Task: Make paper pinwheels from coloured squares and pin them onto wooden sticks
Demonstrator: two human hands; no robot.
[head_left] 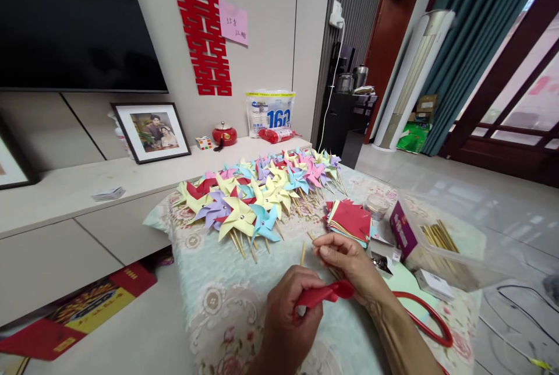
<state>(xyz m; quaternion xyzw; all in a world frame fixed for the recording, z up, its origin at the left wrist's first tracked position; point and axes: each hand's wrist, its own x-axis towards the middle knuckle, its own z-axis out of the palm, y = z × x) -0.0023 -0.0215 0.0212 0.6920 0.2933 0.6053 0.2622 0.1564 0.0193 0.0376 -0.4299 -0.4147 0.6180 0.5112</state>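
Observation:
My left hand point(292, 308) is closed around a folded piece of red paper point(321, 294), whose curled end points toward my right wrist. A thin wooden stick point(303, 253) shows just above that hand; whether the fingers grip it is hidden. My right hand point(343, 258) is pinched shut, and what its fingertips hold is too small to make out. Another stick point(310, 235) pokes out by its fingertips. Beyond both hands lie many finished paper pinwheels point(240, 217) in yellow, purple, blue, red and pink on sticks. A stack of cut paper squares point(350, 220), red on top, sits past my right hand.
On the right stand a clear plastic bin point(463, 270) with wooden sticks point(440, 236), a small box of metal pieces point(382, 264), a white box point(434, 283) and a red loop-shaped handle point(441, 328). A round clear container point(377, 206) is behind the squares. A cabinet point(74, 195) borders the table.

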